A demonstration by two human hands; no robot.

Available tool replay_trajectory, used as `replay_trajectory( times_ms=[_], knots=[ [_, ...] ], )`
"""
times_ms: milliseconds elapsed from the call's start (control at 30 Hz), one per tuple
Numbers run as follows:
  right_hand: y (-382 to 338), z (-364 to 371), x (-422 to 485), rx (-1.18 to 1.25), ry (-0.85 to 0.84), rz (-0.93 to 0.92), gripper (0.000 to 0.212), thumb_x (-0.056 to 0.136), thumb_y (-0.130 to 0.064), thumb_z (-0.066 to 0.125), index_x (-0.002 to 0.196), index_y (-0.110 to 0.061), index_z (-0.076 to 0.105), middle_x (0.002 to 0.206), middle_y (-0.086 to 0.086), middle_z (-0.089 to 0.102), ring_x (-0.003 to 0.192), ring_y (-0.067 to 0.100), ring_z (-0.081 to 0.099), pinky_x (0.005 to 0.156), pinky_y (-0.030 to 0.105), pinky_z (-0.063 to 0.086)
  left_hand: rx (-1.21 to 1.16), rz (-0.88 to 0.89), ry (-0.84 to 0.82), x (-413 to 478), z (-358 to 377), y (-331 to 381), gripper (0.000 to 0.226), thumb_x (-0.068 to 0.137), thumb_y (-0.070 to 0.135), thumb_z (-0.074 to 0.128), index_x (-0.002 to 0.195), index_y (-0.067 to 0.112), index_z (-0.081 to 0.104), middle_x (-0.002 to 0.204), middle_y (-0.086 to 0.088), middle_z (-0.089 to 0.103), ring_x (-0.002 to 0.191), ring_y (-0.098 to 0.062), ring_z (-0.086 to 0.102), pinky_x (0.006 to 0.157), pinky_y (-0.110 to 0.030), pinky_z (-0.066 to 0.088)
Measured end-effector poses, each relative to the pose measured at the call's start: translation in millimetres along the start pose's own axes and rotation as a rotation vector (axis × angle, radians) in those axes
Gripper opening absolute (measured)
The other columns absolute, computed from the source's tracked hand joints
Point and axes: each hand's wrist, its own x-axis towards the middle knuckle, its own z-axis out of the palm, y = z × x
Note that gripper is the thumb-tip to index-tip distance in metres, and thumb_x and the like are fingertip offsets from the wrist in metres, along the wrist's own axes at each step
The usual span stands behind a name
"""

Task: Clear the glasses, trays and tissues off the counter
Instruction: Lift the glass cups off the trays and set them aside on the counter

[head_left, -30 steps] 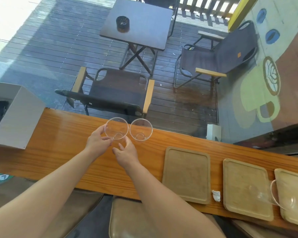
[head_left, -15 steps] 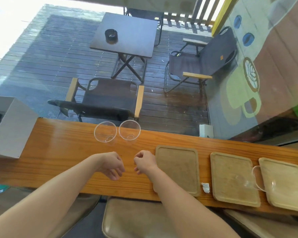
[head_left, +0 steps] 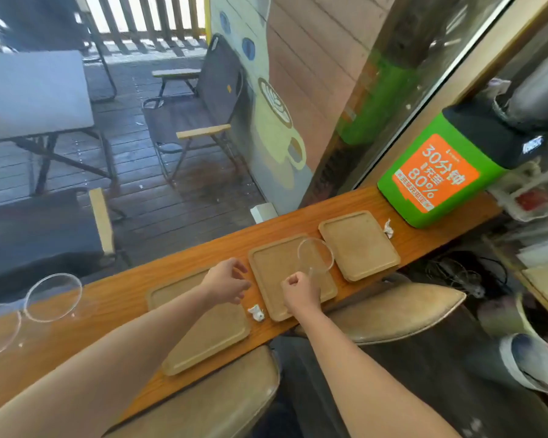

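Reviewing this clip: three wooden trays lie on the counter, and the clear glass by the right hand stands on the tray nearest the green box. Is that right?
Not quite. In the head view the clear glass stands on the middle tray, by the right hand. The tray nearest the green box holds nothing. Three trays is correct.

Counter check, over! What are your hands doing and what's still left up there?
Left hand open, empty, over the nearest tray. Right hand closed at the glass on the middle tray; grip unclear. Three trays, three glasses, two tissues remain. Nothing blocking.

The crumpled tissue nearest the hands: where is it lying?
In the head view, the crumpled tissue lies on the counter in the gap between the left tray and the middle tray.
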Motion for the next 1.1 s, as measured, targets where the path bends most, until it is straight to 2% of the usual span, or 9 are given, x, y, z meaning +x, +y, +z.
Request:
replay_trajectory(
  times_ms=[100, 267, 333, 467, 567, 667, 733, 933, 1100],
  knots=[
    [24, -38, 26, -0.008, 0.085, 0.061, 0.011, 0.088, -0.021, 0.054, 0.086, -0.012, 0.060, 0.090, 0.008, 0.063, 0.084, 0.027, 0.062, 0.073, 0.037, 0.055, -0.009, 0.003, -0.007, 18, 37, 25, 0.034, 0.088, 0.014, 0.070, 0.118, 0.016, 0.055, 0.102, -0.002, 0.064, 0.074, -0.018, 0.072, 0.058, -0.029, 0.062],
    [49, -64, 60, 0.062, 0.078, 0.191, 0.032, 0.084, -0.027, 0.069, 0.107, -0.007, 0.058, 0.112, 0.012, 0.066, 0.100, 0.031, 0.065, 0.085, 0.046, 0.058, -0.041, -0.039, -0.018, 40, 81, 56, 0.064, 0.084, 0.009, 0.075, 0.138, 0.017, 0.042, 0.133, -0.008, 0.051, 0.083, -0.020, 0.071, 0.061, -0.028, 0.061],
    [52, -72, 71, 0.130, 0.052, 0.127, 0.047, 0.081, -0.024, 0.076, 0.119, -0.016, 0.049, 0.125, 0.008, 0.059, 0.108, 0.026, 0.059, 0.091, 0.042, 0.054, -0.068, -0.057, -0.026, 47, 93, 64, 0.077, 0.083, 0.007, 0.076, 0.146, 0.020, 0.034, 0.144, -0.008, 0.043, 0.086, -0.020, 0.071, 0.063, -0.030, 0.062],
    [46, -80, 94, 0.172, -0.217, -0.091, 0.089, 0.077, -0.019, 0.080, 0.149, -0.035, 0.029, 0.143, -0.005, 0.043, 0.132, 0.021, 0.044, 0.105, 0.041, 0.043, -0.169, -0.079, -0.056, 61, 107, 74, 0.089, 0.082, 0.005, 0.076, 0.151, 0.033, 0.027, 0.153, -0.004, 0.036, 0.089, -0.019, 0.072, 0.066, -0.031, 0.063],
    [37, -71, 108, 0.223, -0.296, -0.117, 0.071, 0.082, -0.020, 0.074, 0.139, -0.035, 0.036, 0.137, -0.011, 0.041, 0.121, 0.017, 0.049, 0.098, 0.036, 0.046, -0.271, -0.129, -0.067, 74, 109, 78, 0.091, 0.087, 0.007, 0.070, 0.153, 0.042, 0.019, 0.153, -0.001, 0.037, 0.092, -0.020, 0.071, 0.064, -0.031, 0.062],
    [15, -57, 140, 0.240, -0.141, -0.137, 0.043, 0.086, -0.035, 0.068, 0.120, -0.034, 0.043, 0.119, -0.007, 0.057, 0.093, 0.006, 0.056, 0.068, 0.022, 0.042, -0.414, -0.174, 0.083, 104, 111, 84, 0.070, 0.092, 0.029, 0.062, 0.151, 0.038, 0.025, 0.121, 0.001, 0.056, 0.090, -0.022, 0.068, 0.064, -0.037, 0.063],
    [-3, -49, 167, 0.183, -0.109, -0.148, 0.035, 0.086, -0.042, 0.066, 0.114, -0.031, 0.049, 0.108, -0.002, 0.066, 0.082, 0.005, 0.059, 0.062, 0.023, 0.041, -0.534, -0.195, 0.170, 129, 110, 88, 0.061, 0.090, 0.044, 0.061, 0.144, 0.036, 0.034, 0.112, 0.001, 0.060, 0.086, -0.023, 0.069, 0.058, -0.035, 0.062],
    [-6, -32, 170, 0.279, -0.145, -0.101, 0.032, 0.086, -0.039, 0.068, 0.110, -0.023, 0.055, 0.104, 0.003, 0.068, 0.094, 0.021, 0.067, 0.086, 0.048, 0.057, -0.574, -0.232, 0.242, 136, 99, 74, 0.039, 0.090, 0.040, 0.066, 0.122, 0.030, 0.047, 0.114, -0.005, 0.061, 0.092, -0.024, 0.065, 0.057, -0.035, 0.062],
    [-7, -26, 146, 0.368, -0.157, -0.066, 0.025, 0.088, -0.040, 0.066, 0.103, -0.021, 0.057, 0.106, 0.006, 0.068, 0.093, 0.018, 0.066, 0.070, 0.034, 0.061, -0.530, -0.173, 0.197, 114, 77, 56, 0.053, 0.086, 0.033, 0.071, 0.132, 0.033, 0.043, 0.113, -0.002, 0.060, 0.093, -0.021, 0.064, 0.060, -0.034, 0.062]
  ],
)
